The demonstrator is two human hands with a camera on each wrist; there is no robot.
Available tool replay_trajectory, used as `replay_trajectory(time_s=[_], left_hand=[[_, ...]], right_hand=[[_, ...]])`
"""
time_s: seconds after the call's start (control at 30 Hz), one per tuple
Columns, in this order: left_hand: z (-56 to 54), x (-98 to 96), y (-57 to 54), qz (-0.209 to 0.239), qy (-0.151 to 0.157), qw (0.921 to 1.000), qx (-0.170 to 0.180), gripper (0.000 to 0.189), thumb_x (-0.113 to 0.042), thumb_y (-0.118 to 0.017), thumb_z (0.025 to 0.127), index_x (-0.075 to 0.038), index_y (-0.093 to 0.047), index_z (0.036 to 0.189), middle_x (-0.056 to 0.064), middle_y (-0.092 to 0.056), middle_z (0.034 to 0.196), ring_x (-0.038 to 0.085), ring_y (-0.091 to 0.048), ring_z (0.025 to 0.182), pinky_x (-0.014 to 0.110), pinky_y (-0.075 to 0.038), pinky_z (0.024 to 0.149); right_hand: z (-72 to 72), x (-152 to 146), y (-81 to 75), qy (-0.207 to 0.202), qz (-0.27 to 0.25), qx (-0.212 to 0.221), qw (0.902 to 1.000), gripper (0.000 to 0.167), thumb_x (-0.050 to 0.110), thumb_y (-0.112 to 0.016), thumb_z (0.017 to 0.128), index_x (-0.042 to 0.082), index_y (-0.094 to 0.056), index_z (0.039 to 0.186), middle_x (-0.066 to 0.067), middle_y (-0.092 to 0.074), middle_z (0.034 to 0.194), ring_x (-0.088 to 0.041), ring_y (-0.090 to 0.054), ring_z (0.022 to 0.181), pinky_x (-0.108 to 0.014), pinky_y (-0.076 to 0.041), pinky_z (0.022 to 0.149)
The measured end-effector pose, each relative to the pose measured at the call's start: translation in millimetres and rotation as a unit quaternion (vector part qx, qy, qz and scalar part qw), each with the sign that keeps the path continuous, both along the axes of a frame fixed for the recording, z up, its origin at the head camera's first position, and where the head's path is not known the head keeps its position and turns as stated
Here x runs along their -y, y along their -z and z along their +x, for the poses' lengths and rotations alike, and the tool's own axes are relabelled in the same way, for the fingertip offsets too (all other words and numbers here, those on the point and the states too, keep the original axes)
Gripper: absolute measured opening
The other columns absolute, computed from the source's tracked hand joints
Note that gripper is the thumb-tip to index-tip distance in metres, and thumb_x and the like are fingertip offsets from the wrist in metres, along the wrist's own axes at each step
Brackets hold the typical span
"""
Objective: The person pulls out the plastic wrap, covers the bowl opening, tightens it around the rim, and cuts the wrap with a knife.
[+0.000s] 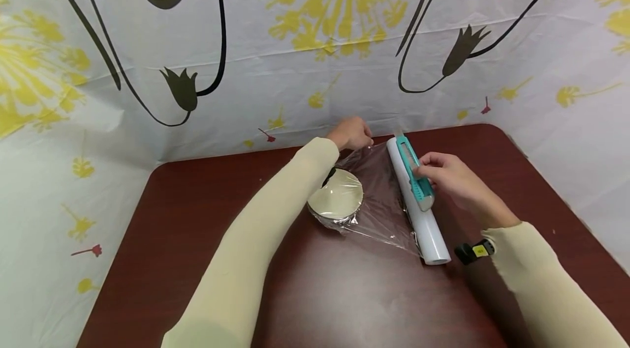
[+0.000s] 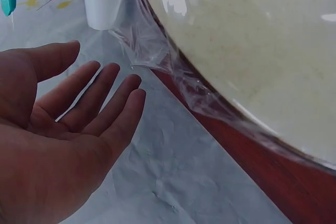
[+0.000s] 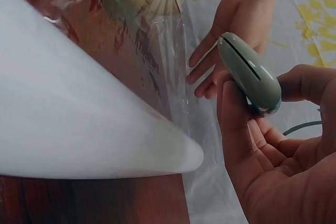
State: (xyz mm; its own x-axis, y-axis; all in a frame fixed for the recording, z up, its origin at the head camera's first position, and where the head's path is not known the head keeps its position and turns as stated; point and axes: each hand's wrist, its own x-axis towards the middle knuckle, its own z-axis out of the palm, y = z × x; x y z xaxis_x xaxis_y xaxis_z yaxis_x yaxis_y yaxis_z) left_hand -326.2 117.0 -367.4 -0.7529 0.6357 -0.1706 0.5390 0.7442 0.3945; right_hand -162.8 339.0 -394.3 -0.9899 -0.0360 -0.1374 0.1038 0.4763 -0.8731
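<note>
My right hand (image 1: 450,175) pinches a teal box cutter (image 1: 414,173) between thumb and fingers, its blade end pointing toward the wall. The cutter overlaps a white roll of cling film (image 1: 427,227) in the head view. From the roll, a clear sheet of film (image 1: 381,195) stretches left over a round, pale-topped dish (image 1: 339,195), with the film wrinkled round its rim. My left hand (image 1: 351,133) is beyond the dish, by the far corner of the film. In the left wrist view its fingers (image 2: 107,98) are loosely spread with nothing in them. My left sleeve hides part of the dish.
A dark red-brown table (image 1: 315,293) carries everything. Its far edge meets a white sheet (image 1: 305,74) printed with yellow flowers and dark stems, which also hangs at both sides. A black wrist strap (image 1: 474,251) circles my right wrist.
</note>
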Motion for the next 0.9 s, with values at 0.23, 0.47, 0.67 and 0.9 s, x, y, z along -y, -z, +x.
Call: replay_trajectory(time_s=[0.23, 0.47, 0.67, 0.9], left_hand=[[-2.0, -10.5, 2.9, -0.046, -0.003, 0.999, 0.001, 0.037, -0.029, -0.063, 0.113, -0.014, -0.074, 0.145, 0.001, -0.069, 0.148, 0.021, -0.061, 0.138, 0.03, -0.052, 0.111], [-5.6, -17.5, 8.5, -0.069, 0.009, 0.9974, -0.016, 0.034, -0.027, -0.063, 0.113, -0.014, -0.077, 0.141, 0.001, -0.07, 0.146, 0.021, -0.061, 0.137, 0.03, -0.052, 0.11], [-8.3, -16.2, 9.4, -0.048, 0.011, 0.9987, 0.016, 0.033, -0.026, -0.062, 0.113, -0.014, -0.078, 0.14, 0.003, -0.071, 0.144, 0.022, -0.062, 0.136, 0.031, -0.053, 0.11], [-12.9, -12.0, 8.4, -0.028, 0.02, 0.9985, 0.043, 0.031, -0.023, -0.062, 0.113, -0.012, -0.08, 0.136, 0.003, -0.073, 0.139, 0.021, -0.064, 0.131, 0.029, -0.054, 0.105]], right_hand=[[-10.8, 2.9, -0.4, 0.004, 0.022, 0.011, 0.9997, 0.027, 0.02, -0.066, 0.108, -0.006, -0.063, 0.116, -0.012, -0.065, 0.109, -0.017, -0.061, 0.089, -0.031, -0.058, 0.072], [-20.3, 4.0, 0.8, 0.001, 0.024, 0.031, 0.9992, 0.03, 0.022, -0.067, 0.108, -0.006, -0.063, 0.118, -0.01, -0.064, 0.106, -0.018, -0.059, 0.087, -0.033, -0.059, 0.072], [-24.8, 3.2, 1.5, -0.003, 0.015, 0.04, 0.9991, 0.029, 0.02, -0.067, 0.108, -0.007, -0.063, 0.117, -0.008, -0.062, 0.1, -0.017, -0.059, 0.085, -0.032, -0.059, 0.071], [-31.4, 3.6, 1.5, -0.005, 0.033, 0.038, 0.9987, 0.03, 0.021, -0.069, 0.107, -0.007, -0.063, 0.117, -0.008, -0.061, 0.098, -0.018, -0.059, 0.085, -0.035, -0.059, 0.072]])
